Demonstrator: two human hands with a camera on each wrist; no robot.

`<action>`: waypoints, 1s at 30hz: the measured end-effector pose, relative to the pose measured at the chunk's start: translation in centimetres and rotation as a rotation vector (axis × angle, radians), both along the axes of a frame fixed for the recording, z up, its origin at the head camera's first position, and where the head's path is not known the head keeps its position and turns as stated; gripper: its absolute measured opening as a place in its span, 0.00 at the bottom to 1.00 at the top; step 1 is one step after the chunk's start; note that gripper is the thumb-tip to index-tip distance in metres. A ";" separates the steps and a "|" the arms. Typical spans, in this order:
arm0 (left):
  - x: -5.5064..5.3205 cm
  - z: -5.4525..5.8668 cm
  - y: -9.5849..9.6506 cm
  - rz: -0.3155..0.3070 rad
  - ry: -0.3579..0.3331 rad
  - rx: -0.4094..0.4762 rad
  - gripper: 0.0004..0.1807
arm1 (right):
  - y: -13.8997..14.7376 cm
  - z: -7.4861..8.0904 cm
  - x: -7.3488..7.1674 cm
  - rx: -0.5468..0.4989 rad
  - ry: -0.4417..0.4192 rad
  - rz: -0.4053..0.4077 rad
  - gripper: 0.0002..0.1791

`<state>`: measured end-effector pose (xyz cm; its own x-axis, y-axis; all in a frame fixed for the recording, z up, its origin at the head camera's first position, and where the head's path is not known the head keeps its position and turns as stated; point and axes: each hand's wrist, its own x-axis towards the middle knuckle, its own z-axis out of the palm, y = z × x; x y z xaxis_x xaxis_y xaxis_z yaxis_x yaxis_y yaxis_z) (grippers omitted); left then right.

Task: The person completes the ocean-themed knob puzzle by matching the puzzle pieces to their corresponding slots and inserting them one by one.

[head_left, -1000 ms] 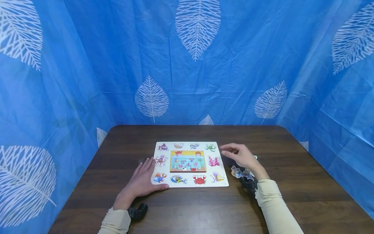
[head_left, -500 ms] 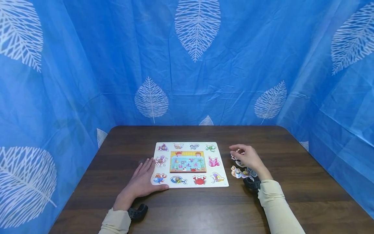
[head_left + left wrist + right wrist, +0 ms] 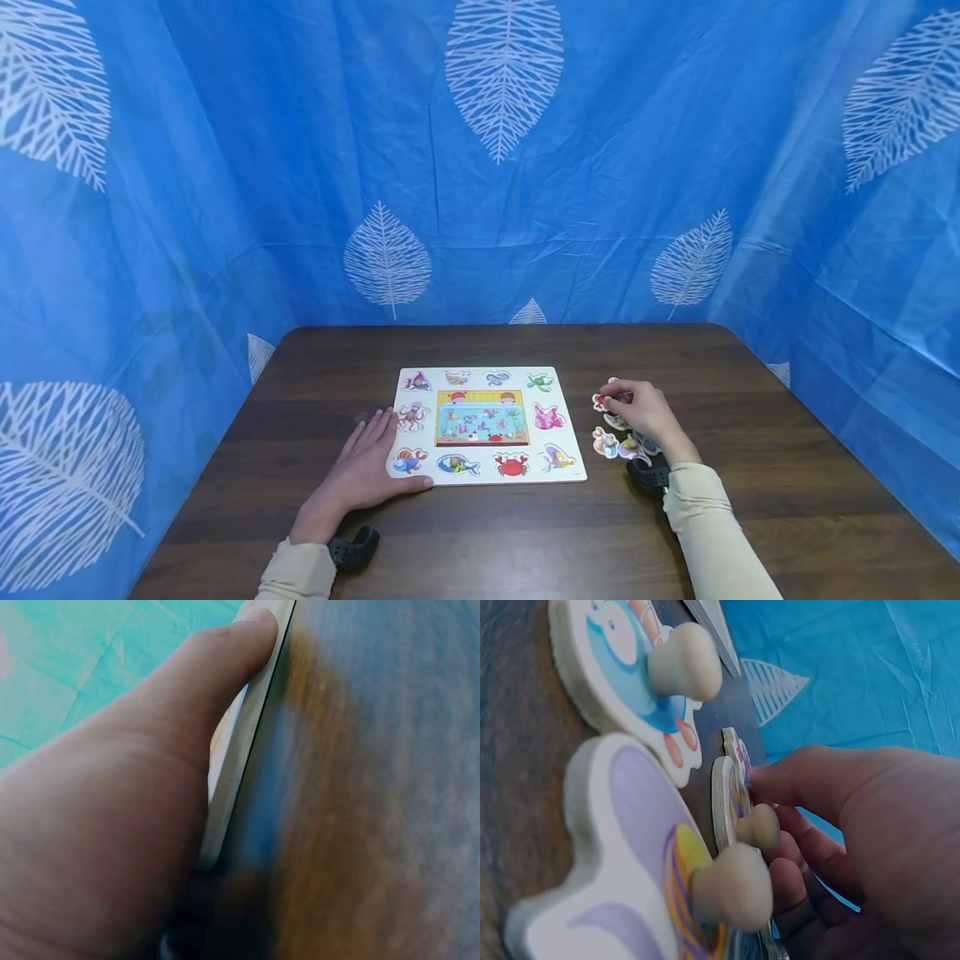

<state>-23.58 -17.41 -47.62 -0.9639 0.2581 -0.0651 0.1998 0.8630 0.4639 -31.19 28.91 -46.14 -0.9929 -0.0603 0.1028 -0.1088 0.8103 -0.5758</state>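
In the head view, the left hand (image 3: 365, 457) is resting, fingers straight, at the near-left corner of a white rectangular sea-animal board (image 3: 487, 458) lying on a dark wood-grain table (image 3: 480, 542); its wrist view is showing only the thumb along the board's edge. The right hand (image 3: 647, 411) is bending its fingers at flat, colourful animal-shaped pieces (image 3: 604, 443) right of the board. Its wrist view is revealing their rounded pale knobs (image 3: 739, 889); whether it is pinching one, I cannot tell.

Left grip (image 3: 112, 810) — thumb (image 3: 232, 652) on the edge of a pale board (image 3: 244, 739), brown wood-grain tabletop (image 3: 375, 825), turquoise cloth (image 3: 60, 667)
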 end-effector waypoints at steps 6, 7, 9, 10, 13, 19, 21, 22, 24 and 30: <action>0.0 -0.1 0.0 0.002 0.007 -0.001 0.72 | 0.1 -0.1 0.0 -0.004 -0.011 -0.016 0.12; 0.0 -0.1 0.0 0.003 0.006 -0.003 0.72 | 0.0 -0.1 0.0 -0.004 -0.014 -0.017 0.12; 0.0 -0.1 0.0 0.002 0.006 -0.003 0.72 | 0.0 -0.1 0.0 -0.003 -0.018 -0.018 0.12; 0.0 -0.1 0.0 0.002 0.006 -0.003 0.72 | 0.0 -0.1 0.1 -0.004 -0.021 -0.019 0.12; 0.1 -0.1 0.0 0.001 0.005 -0.002 0.72 | -0.1 -0.1 0.0 -0.003 -0.019 -0.021 0.11; 0.1 -0.1 0.1 0.004 0.002 -0.005 0.72 | -0.1 -0.1 -0.1 -0.002 0.020 -0.001 0.10; 0.1 -0.1 0.1 0.005 0.002 -0.003 0.72 | -0.2 -0.1 -0.2 -0.005 0.031 0.012 0.10; 0.1 -0.1 0.1 0.005 0.003 -0.001 0.72 | -0.2 0.0 -0.2 -0.007 0.037 0.021 0.10; 0.1 -0.1 0.1 0.005 0.006 0.002 0.72 | -0.4 0.2 -0.2 -0.009 0.045 0.034 0.10; 0.1 -0.1 0.1 0.007 0.010 0.000 0.71 | -1.0 0.9 -0.2 -0.007 0.053 0.075 0.09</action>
